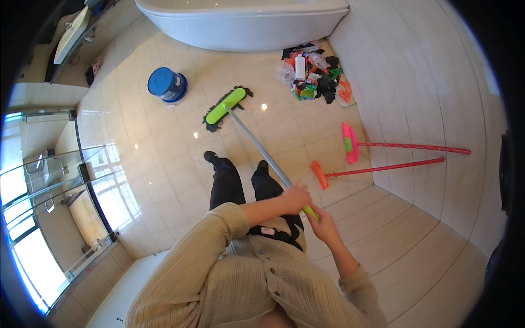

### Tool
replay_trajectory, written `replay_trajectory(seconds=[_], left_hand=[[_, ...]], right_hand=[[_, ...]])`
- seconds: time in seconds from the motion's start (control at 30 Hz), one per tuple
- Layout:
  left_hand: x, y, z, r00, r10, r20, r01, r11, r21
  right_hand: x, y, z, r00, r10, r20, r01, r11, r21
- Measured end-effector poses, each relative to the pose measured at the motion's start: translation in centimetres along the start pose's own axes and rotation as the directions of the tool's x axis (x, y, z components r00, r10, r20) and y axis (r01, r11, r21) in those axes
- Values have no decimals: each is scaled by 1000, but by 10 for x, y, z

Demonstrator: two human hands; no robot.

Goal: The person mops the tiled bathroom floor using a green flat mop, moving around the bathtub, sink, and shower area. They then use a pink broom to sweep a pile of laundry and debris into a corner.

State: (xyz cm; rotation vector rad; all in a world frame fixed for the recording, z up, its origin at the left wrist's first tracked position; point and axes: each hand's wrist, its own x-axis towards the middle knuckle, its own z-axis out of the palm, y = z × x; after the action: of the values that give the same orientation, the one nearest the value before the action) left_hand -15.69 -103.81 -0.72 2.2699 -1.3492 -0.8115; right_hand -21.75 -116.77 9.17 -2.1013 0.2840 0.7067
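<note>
Both my hands are on one flat mop, which slants away from me across the tiled floor. My left hand is wrapped around the grey pole. Lower down, my right hand grips the green end of the handle. The mop's lime-green head rests on the floor ahead of my feet, with dark grey strands fringing its edges. Blur softens the fingers of my left hand.
A blue lidded bucket stands left of the mop head. Mixed rubbish is heaped near the white bathtub. At right, a pink broom and an orange-headed dustpan or scraper have red handles against the wall. Glass panels line the left.
</note>
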Motion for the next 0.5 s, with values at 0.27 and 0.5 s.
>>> replay_trajectory(seconds=[0.27, 0.5], left_hand=[[-77, -136, -33, 849, -492, -192, 521, 841, 150], [-27, -114, -22, 935, -336, -110, 352, 916, 191]], right_hand=[[143, -70, 106, 988, -134, 74, 140, 986, -87], [125, -21, 67, 994, -113, 1, 113, 989, -99]])
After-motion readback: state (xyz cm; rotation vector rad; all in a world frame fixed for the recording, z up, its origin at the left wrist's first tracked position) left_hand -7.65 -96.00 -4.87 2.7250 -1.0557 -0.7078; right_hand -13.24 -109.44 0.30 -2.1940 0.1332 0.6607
